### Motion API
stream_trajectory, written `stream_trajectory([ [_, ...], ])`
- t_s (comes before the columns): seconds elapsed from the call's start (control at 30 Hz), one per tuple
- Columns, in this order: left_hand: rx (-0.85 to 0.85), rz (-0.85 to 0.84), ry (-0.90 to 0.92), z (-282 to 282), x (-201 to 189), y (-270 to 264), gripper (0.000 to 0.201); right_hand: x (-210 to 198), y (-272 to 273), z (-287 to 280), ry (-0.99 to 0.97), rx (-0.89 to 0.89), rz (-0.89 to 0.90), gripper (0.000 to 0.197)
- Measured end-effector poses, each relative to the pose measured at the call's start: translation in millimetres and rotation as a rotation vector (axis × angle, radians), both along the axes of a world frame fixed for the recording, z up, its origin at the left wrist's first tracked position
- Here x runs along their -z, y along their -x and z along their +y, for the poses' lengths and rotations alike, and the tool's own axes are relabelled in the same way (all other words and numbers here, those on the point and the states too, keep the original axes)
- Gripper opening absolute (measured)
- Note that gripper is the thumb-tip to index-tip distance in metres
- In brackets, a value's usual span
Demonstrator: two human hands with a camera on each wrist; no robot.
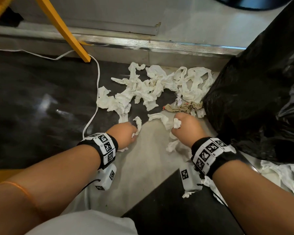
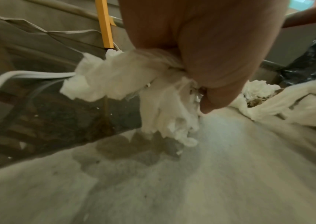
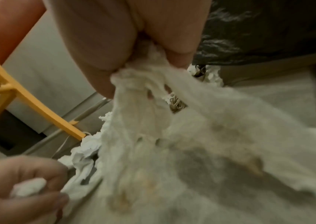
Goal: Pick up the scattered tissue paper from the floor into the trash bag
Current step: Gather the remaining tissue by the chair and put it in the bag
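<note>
While more tissue paper [image 1: 153, 85] lies just beyond, both hands [image 1: 124, 134] [image 1: 187, 128] clutch wads.

Crumpled white tissue paper [image 1: 153, 85] litters floor beside black trash bag [image 1: 255, 99].

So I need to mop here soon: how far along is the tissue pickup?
Early. Nothing visibly bagged yet; the black trash bag hides its contents. Left hand and right hand each grip a tissue wad. The big tissue pile by the metal threshold and scraps near the right wrist remain.
</note>
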State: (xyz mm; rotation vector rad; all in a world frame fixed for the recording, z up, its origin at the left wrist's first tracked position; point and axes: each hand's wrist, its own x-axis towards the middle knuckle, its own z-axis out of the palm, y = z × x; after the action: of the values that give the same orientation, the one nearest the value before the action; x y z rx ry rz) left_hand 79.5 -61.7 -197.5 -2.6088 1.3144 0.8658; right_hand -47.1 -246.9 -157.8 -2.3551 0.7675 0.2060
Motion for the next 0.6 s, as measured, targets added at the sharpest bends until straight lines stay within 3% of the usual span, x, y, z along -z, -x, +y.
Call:
stream_trajectory([
  [0.07, -0.004, 0.029, 0.034, 7.0, -0.8, -0.7, 0.021, 12.6, 1.6, 7.5, -0.009, -0.095, 0.036, 0.039],
  [0.13, -0.013, 0.08, 0.074, 14.6, -2.1, -0.4, 0.018, 27.5, 9.3, 15.9, 0.019, -0.277, 0.213, 0.07],
  [0.17, -0.009, 0.098, 0.096, 18.1, -2.6, 0.3, 0.017, 35.1, 15.0, 19.8, 0.055, -0.367, 0.291, 0.076],
  [0.2, -0.003, 0.113, 0.111, 21.5, -2.7, 1.3, 0.016, 42.5, 20.3, 23.0, 0.092, -0.439, 0.339, 0.074],
  [0.27, -0.006, 0.132, 0.124, 29.0, -1.3, 2.2, 0.019, 51.7, 28.2, 27.0, 0.15, -0.508, 0.358, 0.053],
  [0.37, 0.006, 0.126, 0.104, 34.6, 0.3, 1.8, 0.02, 38.8, 22.5, 30.3, 0.11, -0.402, 0.351, 0.017],
  [0.43, 0.025, 0.109, 0.07, 30.6, -4.4, 2.2, 0.018, 13.1, 11.4, 20.7, 0.068, -0.247, 0.25, 0.025],
  [0.53, 0.041, 0.094, 0.024, 22.6, -13.5, 1.9, 0.012, -58.6, -12.4, -13.3, -0.05, 0.097, -0.085, 0.033],
  [0.6, 0.062, 0.058, 0.01, 19.4, -17.1, 0.5, 0.011, -124.0, -23.7, -44.6, -0.094, 0.217, -0.37, 0.019],
])
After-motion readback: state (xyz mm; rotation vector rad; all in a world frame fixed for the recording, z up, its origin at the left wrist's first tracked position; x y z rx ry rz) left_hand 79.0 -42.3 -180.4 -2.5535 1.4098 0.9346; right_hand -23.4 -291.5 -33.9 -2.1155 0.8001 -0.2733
